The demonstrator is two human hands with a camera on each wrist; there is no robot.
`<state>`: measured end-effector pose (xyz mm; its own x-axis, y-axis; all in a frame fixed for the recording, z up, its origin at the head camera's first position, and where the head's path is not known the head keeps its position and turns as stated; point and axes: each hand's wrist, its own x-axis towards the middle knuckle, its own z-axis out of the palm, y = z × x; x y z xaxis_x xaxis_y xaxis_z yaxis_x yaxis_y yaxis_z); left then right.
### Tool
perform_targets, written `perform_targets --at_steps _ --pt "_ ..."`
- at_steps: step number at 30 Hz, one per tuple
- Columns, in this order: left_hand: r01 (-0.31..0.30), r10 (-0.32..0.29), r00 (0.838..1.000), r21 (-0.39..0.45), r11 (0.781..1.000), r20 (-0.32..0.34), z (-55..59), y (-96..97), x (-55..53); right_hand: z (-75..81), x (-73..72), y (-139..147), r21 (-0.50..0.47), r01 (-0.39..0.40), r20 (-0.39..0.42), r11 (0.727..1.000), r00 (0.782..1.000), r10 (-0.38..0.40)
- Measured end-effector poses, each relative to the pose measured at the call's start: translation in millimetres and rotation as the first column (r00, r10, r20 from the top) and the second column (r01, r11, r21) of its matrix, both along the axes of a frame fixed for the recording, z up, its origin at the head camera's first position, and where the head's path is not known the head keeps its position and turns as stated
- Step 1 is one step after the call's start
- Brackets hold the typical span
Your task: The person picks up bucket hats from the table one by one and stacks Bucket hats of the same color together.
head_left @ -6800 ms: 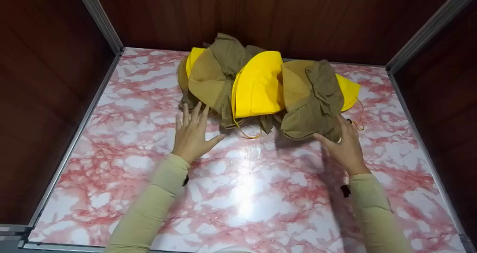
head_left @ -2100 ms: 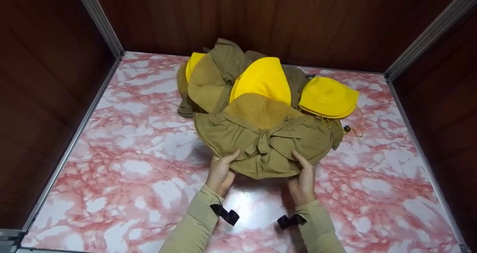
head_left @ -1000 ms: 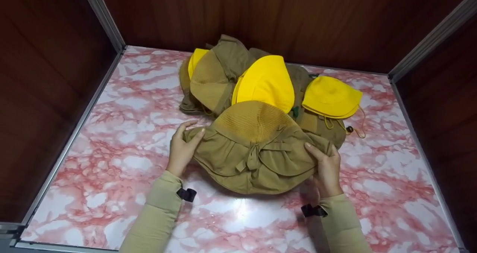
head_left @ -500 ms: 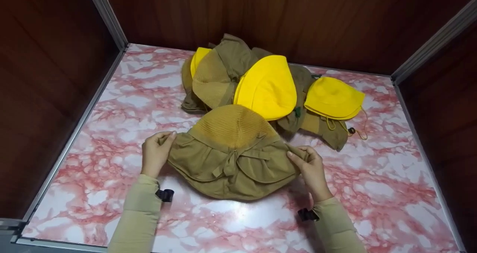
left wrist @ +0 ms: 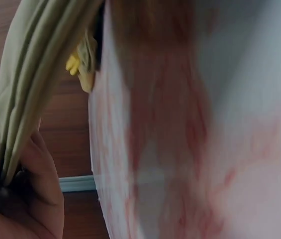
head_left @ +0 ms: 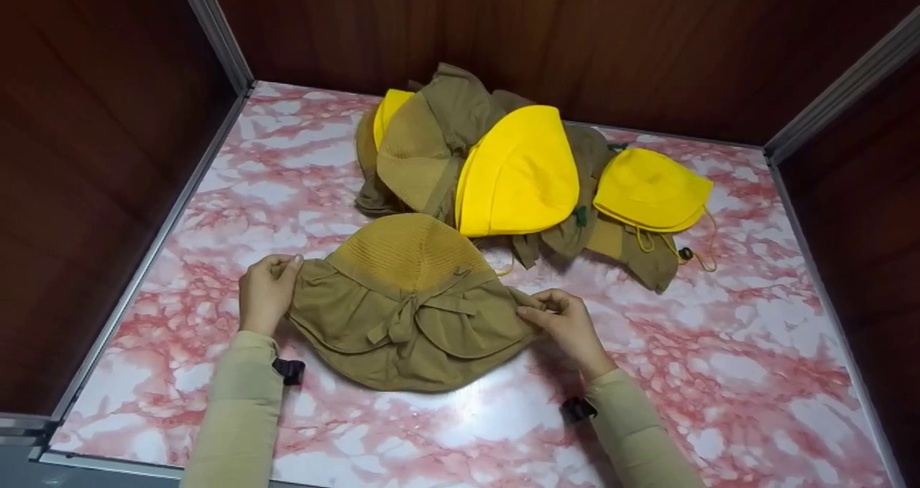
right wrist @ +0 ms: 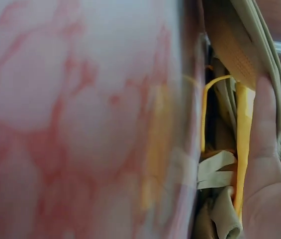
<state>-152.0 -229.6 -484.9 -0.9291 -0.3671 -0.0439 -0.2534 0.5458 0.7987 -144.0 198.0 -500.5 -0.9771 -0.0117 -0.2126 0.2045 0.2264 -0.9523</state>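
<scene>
Both hands stretch an olive-brown sun hat (head_left: pixel 402 315) between them, its ribbed tan crown toward the back and a bow at the middle of its brim. My left hand (head_left: pixel 267 295) pinches the brim's left end; in the left wrist view the folded brim (left wrist: pixel 31 74) runs down into the fingers. At the right end, my right hand (head_left: pixel 568 326) pinches the cloth between thumb and fingers. The right wrist view shows the layered brim edge (right wrist: pixel 274 74) lying in that hand, the yellow hat and cords beyond.
Behind lies a pile of hats: a brown one (head_left: pixel 417 150) at left, a yellow one (head_left: pixel 521 175) in the middle and a smaller yellow one (head_left: pixel 652 190) with a cord toggle at right. Dark wood panels (head_left: pixel 503 35) enclose the marbled pink-white table (head_left: pixel 719 373).
The hands have taken the brown hat from the pile's right side, moved their grips out to the brim's ends and drawn it forward and left, away from the other hats.
</scene>
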Motion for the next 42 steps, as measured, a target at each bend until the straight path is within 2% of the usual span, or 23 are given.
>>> perform_targets --at_steps 7,12,16,21,27,30,32,34,37,39,42 --pt "0.025 -0.021 0.998 -0.078 0.997 0.053 -4.8 -11.2 -5.2 -4.1 -3.3 -2.6 -0.048 -0.09 0.06 0.995 0.994 0.093" --pt "0.049 -0.036 0.992 -0.106 0.993 0.117 -7.9 -15.6 -8.3 -6.4 -9.1 -3.4 -0.029 -0.192 0.075 0.981 0.978 0.194" --pt "0.055 -0.033 0.981 -0.111 0.992 0.189 -5.2 -20.0 -9.8 -6.9 -14.6 -4.7 -0.037 -0.268 0.089 0.963 0.959 0.27" --pt "0.06 -0.014 0.959 -0.154 0.986 0.282 4.0 -25.1 -11.8 -5.3 -19.4 -7.0 -0.05 -0.328 0.11 0.943 0.937 0.332" --pt "0.138 -0.055 0.937 -0.22 0.966 0.346 7.2 -27.8 -14.2 -3.2 -22.6 -6.0 0.054 -0.394 0.128 0.918 0.914 0.385" --pt "0.161 -0.072 0.933 -0.229 0.96 0.353 5.2 -28.8 -13.1 -0.3 -25.1 -3.5 0.098 -0.415 0.14 0.905 0.906 0.4" --pt "0.159 -0.072 0.936 -0.231 0.96 0.344 4.6 -30.1 -12.0 3.5 -28.6 -2.6 0.085 -0.396 0.148 0.914 0.912 0.382" --pt "0.162 -0.079 0.94 -0.229 0.96 0.332 4.7 -31.4 -11.1 8.0 -33.9 -2.0 0.041 -0.336 0.159 0.941 0.932 0.326" --pt "0.169 -0.093 0.944 -0.223 0.96 0.316 5.3 -32.8 -10.6 14.9 -45.0 -0.5 -0.131 -0.195 0.175 0.972 0.961 0.216" --pt "0.172 -0.097 0.947 -0.227 0.959 0.308 5.5 -33.3 -10.6 18.7 -52.7 1.1 -0.277 -0.09 0.197 0.957 0.969 0.149" --pt "0.165 -0.09 0.952 -0.246 0.955 0.292 5.1 -33.6 -10.5 22.0 -63.1 3.6 -0.471 0.043 0.242 0.881 0.967 0.083"
